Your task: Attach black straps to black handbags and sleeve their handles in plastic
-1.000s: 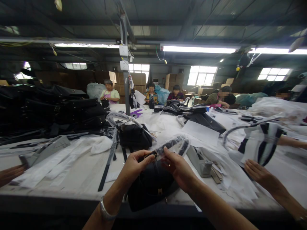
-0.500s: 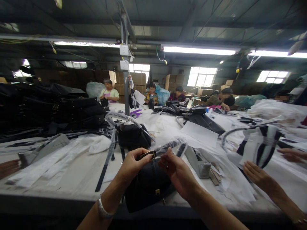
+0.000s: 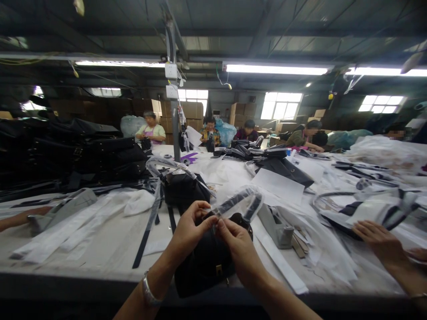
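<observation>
A small black handbag (image 3: 207,262) lies at the near edge of the white table (image 3: 100,240), right in front of me. Its curved handle (image 3: 245,198) is wrapped in clear plastic and arches up to the right. My left hand (image 3: 188,231) is closed in a pinch at the near end of that handle. Facing it, my right hand (image 3: 235,246) pinches the plastic wrap at the same spot, fingertips nearly touching the left ones. A silver bracelet (image 3: 148,293) sits on my left wrist.
Another black bag (image 3: 185,186) with a wrapped handle stands behind mine. Black bags (image 3: 86,151) are stacked at the left. A grey tape dispenser (image 3: 275,224) sits to the right. A co-worker's hand (image 3: 380,240) rests on a black-and-white bag (image 3: 370,211). Several people sit at the far end.
My two hands have drawn together at the handle's end, hiding the gold fitting. The co-worker at the right has lowered the black-and-white bag onto the table.
</observation>
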Available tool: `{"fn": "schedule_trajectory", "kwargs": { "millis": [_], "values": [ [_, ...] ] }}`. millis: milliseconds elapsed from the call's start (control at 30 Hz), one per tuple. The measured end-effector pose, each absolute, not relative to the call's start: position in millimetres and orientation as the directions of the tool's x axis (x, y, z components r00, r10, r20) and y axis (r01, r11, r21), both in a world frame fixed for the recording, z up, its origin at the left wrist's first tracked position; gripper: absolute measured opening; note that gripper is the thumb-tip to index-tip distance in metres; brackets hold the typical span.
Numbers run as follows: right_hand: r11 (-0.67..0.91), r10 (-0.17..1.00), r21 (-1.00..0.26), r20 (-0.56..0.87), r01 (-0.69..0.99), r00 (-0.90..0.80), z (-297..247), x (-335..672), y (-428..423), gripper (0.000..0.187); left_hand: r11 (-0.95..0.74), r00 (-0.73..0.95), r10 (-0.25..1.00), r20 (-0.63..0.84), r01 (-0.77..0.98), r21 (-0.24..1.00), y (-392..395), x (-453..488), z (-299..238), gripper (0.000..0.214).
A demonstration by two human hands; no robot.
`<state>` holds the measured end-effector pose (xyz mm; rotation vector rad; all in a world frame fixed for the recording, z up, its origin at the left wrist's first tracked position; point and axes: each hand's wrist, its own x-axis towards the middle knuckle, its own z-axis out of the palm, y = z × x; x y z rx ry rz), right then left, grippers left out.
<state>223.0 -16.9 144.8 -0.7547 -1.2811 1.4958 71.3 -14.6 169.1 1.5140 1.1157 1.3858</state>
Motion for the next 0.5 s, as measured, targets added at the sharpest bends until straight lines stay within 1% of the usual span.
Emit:
{"fn": "schedule_trajectory", "kwargs": {
  "millis": [67, 133, 200, 267, 333, 400, 433, 500],
  "values": [
    [0.067, 0.941, -0.965, 0.146, -0.255, -0.306, 143.3, 217.5, -20.3, 0.036, -0.302, -0.018, 0.953, 0.303, 0.043, 0.952, -12.4, 72.4, 164.4, 0.055],
    [0.07, 0.938, -0.966, 0.148, -0.248, -0.313, 140.9, 210.6, -23.0, 0.044, -0.288, -0.058, 0.955, 0.291, 0.053, 0.956, -11.3, 73.1, 161.8, 0.063],
    [0.052, 0.919, -0.965, 0.148, -0.258, -0.366, 138.3, 202.8, -23.7, 0.049, -0.272, -0.082, 0.957, 0.28, 0.09, 0.958, -11.7, 72.8, 162.5, 0.058],
    [0.025, 0.887, -0.965, 0.142, -0.263, -0.439, 136.1, 194.8, -22.0, 0.048, -0.268, -0.077, 0.958, 0.275, 0.086, 0.959, -12.4, 71.0, 167.3, 0.051],
    [0.006, 0.873, -0.966, 0.132, -0.26, -0.47, 134.0, 186.9, -18.4, 0.041, -0.239, -0.037, 0.97, 0.239, 0.01, 0.971, -11.5, 68.5, 176.3, 0.054],
    [0.008, 0.878, -0.964, 0.133, -0.264, -0.459, 131.6, 179.7, -14.6, 0.035, -0.163, 0.04, 0.985, 0.165, -0.057, 0.985, -7.9, 66.4, 188.6, 0.062],
    [0.013, 0.884, -0.962, 0.139, -0.273, -0.447, 130.2, 176.6, -13.0, 0.033, -0.128, 0.083, 0.988, 0.131, -0.049, 0.991, -5.2, 65.7, 195.3, 0.065],
    [0.029, 0.886, -0.954, 0.163, -0.299, -0.434, 127.5, 172.1, -11.2, 0.03, -0.103, 0.181, 0.979, 0.094, 0.045, 0.994, 0.4, 64.9, 207.9, 0.063]
  ]
}}
